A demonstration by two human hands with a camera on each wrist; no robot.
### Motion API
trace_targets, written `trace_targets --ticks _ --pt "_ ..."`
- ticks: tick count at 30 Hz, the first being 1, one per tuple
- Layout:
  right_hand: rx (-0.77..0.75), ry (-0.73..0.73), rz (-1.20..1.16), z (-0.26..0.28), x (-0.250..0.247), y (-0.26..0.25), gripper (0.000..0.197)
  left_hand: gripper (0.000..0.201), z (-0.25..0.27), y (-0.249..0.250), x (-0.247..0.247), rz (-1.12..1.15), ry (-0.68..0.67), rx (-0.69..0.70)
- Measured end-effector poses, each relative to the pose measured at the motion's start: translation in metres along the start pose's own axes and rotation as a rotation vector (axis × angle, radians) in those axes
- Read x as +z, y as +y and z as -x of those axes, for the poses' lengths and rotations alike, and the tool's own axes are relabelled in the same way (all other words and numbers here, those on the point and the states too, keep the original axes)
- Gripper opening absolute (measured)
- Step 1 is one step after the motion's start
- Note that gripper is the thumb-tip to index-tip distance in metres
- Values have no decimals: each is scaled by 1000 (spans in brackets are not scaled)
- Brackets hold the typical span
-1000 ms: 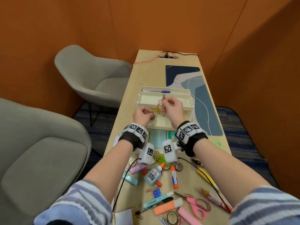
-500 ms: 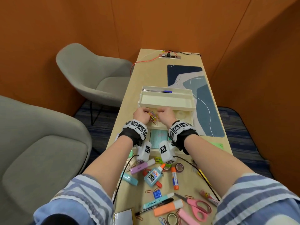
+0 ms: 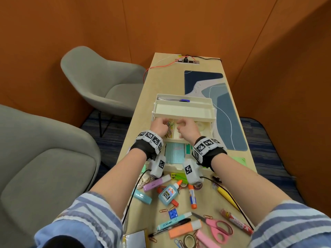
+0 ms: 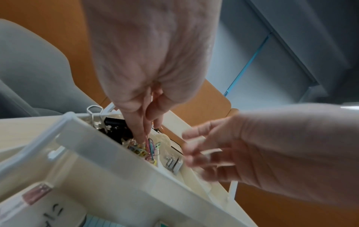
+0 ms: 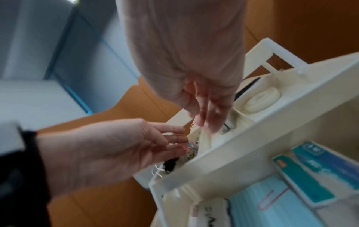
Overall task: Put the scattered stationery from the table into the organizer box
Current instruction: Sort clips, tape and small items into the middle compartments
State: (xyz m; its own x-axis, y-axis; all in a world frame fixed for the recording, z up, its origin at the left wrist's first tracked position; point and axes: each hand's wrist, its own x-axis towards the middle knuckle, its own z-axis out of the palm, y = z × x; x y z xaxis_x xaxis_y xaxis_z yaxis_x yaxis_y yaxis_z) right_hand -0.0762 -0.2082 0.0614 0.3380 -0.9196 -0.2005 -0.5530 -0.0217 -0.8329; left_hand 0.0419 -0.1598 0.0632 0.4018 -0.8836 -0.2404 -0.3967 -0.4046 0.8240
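The cream tiered organizer box [image 3: 182, 111] stands mid-table with its tiers fanned apart. Both hands are in the middle tier. My left hand [image 3: 165, 122] reaches down into the left compartment, and its thumb and forefinger [image 4: 144, 135] pinch a bunch of coloured paper clips [image 4: 149, 147] that lies there. Just right of the clips my right hand [image 3: 179, 124] hovers with loose, spread fingers [image 4: 196, 147] and holds nothing; it is motion-blurred. Black binder clips [image 4: 114, 122] fill the far end of that compartment.
Near the table's front lie a glue bottle [image 3: 168, 193], a glue stick [image 3: 192, 196], pink scissors [image 3: 217, 228], a red marker [image 3: 236, 221], highlighters and tape. A blue pen [image 3: 174, 100] is in the top tray. Grey chairs [image 3: 103, 81] stand left, a blue mat [image 3: 222, 108] right.
Both hands came down from above the box, where they held the clip bunch between them, into the middle tier. The right hand has let go of the clips.
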Motion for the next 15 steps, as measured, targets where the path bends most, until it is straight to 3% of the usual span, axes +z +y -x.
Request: trace_targets --ticks 2,5,7,11,15 --pt "-64 -2 299 2 -2 10 31 53 -1 -1 2 -13 -31 -5" --pt "-172 -222 717 12 3 19 34 52 0 -2 6 -21 -64 2" --pt "-258 -255 902 21 10 23 35 48 3 -5 10 -71 -12 26" --pt "-344 -130 968 29 15 29 28 34 19 -19 22 -399 202 231" --pt "-241 -149 820 21 8 21 32 27 33 -27 31 -687 102 299"
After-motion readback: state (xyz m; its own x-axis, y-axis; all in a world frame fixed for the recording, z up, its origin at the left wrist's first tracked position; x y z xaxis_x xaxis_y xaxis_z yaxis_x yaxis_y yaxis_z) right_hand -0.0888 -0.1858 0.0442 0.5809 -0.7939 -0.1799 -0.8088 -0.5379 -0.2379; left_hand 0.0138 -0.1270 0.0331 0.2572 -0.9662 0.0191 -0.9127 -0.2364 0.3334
